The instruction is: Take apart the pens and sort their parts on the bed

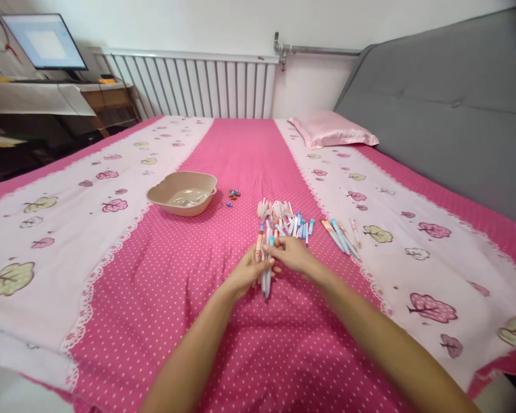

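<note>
My left hand [246, 271] is closed around a small bunch of pens [267, 280], held upright with their tips towards me. One has an orange top and another a light-blue one. My right hand [296, 253] pinches at the light-blue-topped pen, its fingers close against the left hand's. Just beyond both hands lies a loose heap of pen parts [277, 211], pale pink and white, with blue pieces [303, 225] at its right side. Further right, several pens [343, 238] lie side by side on the bedspread. The fingers hide part of the bunch.
A beige basin [172, 209] stands to the left on the pink bedspread [155, 292]. Beside it are small brown and blue pieces [234, 195]. Behind are a pink pillow [331, 129], a grey headboard [447, 109], a white radiator [198, 86] and a desk with a monitor [45, 43].
</note>
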`<state>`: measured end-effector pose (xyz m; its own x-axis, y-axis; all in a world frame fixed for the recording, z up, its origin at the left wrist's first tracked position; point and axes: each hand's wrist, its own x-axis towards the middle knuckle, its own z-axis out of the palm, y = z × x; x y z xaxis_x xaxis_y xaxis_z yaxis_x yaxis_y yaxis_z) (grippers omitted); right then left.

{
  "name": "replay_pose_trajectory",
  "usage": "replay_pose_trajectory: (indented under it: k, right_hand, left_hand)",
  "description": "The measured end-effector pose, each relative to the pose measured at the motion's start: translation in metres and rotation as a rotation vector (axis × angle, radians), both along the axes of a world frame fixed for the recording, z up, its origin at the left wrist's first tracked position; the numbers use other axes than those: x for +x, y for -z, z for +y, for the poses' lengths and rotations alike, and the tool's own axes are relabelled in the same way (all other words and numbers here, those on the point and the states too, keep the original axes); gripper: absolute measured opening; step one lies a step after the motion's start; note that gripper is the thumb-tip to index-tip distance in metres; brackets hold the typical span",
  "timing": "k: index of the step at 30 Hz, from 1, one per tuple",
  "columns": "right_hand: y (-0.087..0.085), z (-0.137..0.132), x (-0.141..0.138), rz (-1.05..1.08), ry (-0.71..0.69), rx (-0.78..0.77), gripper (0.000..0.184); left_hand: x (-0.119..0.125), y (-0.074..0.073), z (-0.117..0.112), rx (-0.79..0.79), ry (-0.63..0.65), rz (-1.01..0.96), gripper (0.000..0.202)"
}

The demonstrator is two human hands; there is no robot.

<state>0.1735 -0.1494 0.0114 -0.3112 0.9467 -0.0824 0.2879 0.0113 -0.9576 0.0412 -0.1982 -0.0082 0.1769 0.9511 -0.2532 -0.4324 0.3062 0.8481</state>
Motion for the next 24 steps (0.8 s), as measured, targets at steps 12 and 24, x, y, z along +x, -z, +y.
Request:
replay_pose_trajectory:
  k: [12,24]
  right_hand:
    - [0.019,0.01,0.03,0.43,0.235,-0.204,0.036]
    - [0.022,0.009,0.024,0.758,0.338,-0.425,0.017]
  left_hand:
    - [0.0,0.004,0.017,-0.281,-0.215,0.007,0.005]
    - [0.004,-0.002,0.015,0.016,-0.415,0.298,0.034]
